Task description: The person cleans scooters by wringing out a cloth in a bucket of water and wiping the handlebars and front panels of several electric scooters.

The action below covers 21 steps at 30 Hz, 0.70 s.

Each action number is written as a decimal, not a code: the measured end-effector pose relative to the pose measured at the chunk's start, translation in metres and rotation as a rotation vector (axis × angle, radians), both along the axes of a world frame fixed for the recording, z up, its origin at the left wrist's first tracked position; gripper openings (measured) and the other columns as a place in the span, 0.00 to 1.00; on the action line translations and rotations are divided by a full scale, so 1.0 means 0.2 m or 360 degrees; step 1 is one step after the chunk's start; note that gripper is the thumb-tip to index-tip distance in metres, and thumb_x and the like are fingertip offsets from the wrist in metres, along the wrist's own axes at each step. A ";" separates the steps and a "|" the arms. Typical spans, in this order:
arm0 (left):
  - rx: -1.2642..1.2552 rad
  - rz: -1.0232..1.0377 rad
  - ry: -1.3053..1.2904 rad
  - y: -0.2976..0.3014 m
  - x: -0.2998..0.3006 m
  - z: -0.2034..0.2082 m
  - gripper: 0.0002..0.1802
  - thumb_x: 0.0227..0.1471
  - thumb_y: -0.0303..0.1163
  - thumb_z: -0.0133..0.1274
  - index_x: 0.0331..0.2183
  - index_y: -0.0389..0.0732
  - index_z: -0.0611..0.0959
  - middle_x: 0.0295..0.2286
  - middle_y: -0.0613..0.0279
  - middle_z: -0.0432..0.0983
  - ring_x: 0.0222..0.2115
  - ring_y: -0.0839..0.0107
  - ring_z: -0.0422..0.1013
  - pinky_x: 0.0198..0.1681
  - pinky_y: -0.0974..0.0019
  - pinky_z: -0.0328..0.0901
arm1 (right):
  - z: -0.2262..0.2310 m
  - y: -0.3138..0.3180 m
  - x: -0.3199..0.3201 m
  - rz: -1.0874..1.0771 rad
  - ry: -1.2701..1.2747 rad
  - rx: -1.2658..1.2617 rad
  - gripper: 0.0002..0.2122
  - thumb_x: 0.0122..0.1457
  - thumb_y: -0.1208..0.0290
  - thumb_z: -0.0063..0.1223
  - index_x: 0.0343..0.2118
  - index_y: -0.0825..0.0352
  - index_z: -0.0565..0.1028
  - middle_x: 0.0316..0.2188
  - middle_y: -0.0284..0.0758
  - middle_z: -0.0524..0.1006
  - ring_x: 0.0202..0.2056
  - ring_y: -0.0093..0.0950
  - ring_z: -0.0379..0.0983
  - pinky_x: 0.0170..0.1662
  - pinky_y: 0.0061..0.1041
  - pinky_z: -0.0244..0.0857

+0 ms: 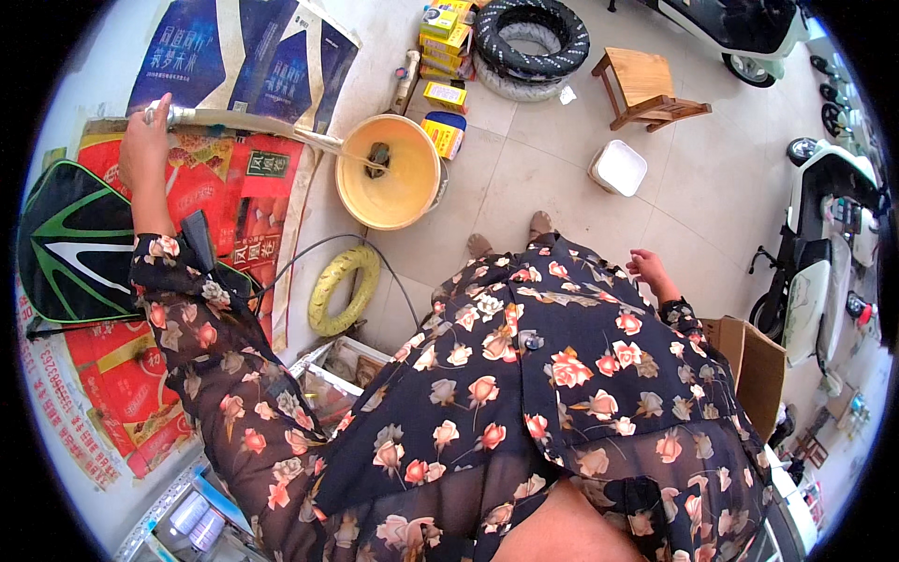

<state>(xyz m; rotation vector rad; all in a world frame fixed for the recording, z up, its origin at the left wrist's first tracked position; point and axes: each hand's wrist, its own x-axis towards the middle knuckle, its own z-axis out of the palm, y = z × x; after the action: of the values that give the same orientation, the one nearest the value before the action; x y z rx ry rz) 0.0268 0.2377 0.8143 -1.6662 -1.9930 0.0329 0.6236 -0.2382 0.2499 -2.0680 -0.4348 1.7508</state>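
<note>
Silvery metal is showing at the left hand (pixel 145 159), which is gripping a small tap (pixel 166 114) at the upper left of the head view, its fingers curling around the fitting and one pointing upward. From the tap, a pale, flexible hose (pixel 239 121) is stretching rightward over a wall covered with red printed posters (pixel 198 201) and blue printed posters (pixel 192 61). The hose's end is hanging over a round, yellow plastic bucket (pixel 384 212) standing on the beige tiled floor (pixel 524 178); a thin stream of water is falling inside, where a small dark object (pixel 377 155), too unclear to identify, is sitting.

The right hand (pixel 648 267) is hovering beside the person's body, fingers loosely bent, holding nothing visible. A dark, sheer shirt with pink roses (pixel 459 384) is filling the lower middle. Below the bucket, a yellow ring-shaped tyre (pixel 321 296) is leaning near the wall. Beyond, a thick black tyre (pixel 490 47) is lying near a wooden stool (pixel 642 73) and a white, square-mouthed container (pixel 622 169).
</note>
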 end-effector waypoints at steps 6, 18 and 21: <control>-0.0017 0.0270 0.0024 0.06 0.01 -0.01 0.45 0.50 0.72 0.35 0.44 0.38 0.80 0.45 0.45 0.74 0.46 0.46 0.70 0.45 0.47 0.65 | 0.01 0.04 -0.01 0.0005 0.0001 0.0002 0.17 0.63 0.66 0.41 0.53 0.63 0.69 0.32 0.33 0.78 0.29 0.21 0.72 0.31 0.25 0.68; 0.0063 0.0006 0.0127 0.05 -0.02 -0.07 0.34 0.56 0.61 0.35 0.46 0.42 0.76 0.43 0.45 0.75 0.45 0.47 0.71 0.44 0.47 0.66 | 0.03 0.00 -0.02 0.0034 -0.0015 -0.0030 0.17 0.62 0.66 0.42 0.53 0.64 0.69 0.32 0.34 0.78 0.28 0.22 0.72 0.29 0.25 0.67; 0.0061 0.0060 0.0185 0.07 -0.02 -0.10 0.31 0.56 0.57 0.35 0.45 0.41 0.77 0.42 0.44 0.76 0.43 0.46 0.72 0.44 0.45 0.66 | 0.03 0.00 -0.03 0.0028 -0.0021 -0.0036 0.17 0.62 0.67 0.42 0.53 0.64 0.69 0.31 0.34 0.78 0.28 0.22 0.72 0.29 0.25 0.67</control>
<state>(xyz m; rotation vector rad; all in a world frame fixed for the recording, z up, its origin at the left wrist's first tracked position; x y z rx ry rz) 0.0231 0.2512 0.7952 -1.5665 -1.9264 0.1020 0.6184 -0.2373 0.2569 -2.0986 -0.4404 1.7613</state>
